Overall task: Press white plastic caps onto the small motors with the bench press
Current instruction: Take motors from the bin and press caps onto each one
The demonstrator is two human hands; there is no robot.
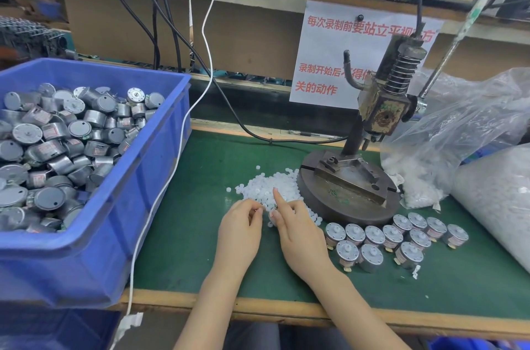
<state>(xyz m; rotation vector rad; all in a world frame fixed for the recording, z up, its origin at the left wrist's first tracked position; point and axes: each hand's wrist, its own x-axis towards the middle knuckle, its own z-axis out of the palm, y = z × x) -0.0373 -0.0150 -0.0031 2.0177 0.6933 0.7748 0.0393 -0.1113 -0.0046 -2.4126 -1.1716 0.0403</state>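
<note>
Motors (pixel 57 143) lie heaped in a blue bin (pixel 160 177) well to the left of the left hand (pixel 239 230), and a white cable (pixel 172 172) trails down the counter (pixel 200 249) between bin and forearm; a quick reach for the next motor could snag it. The left hand has its fingers curled in with the tips drawn together, but whether they pinch a cap is too small to tell. Just ahead of both hands sits the loose pile of white caps (pixel 269 184). The right hand (pixel 298 232) lays a straight index finger into that pile, its other fingers folded; something pale shows between the two thumbs, perhaps a motor, though the fingers hide most of it, so I cannot say what either hand holds. The caps are light and unconfined, and a careless sweep would likely scatter them over the counter edge. Beyond and to the right of the right hand stands the bench press (pixel 381 108) on its round base (pixel 344 197), nothing visibly seated in its fixture. A cap set crooked would probably be crushed there, and fingers left under the ram are the graver risk. Near the right wrist stands a cluster of upright motors (pixel 395 237); whether they carry caps is unclear. Farther right, clear plastic bags (pixel 459 134) run out of view.
</note>
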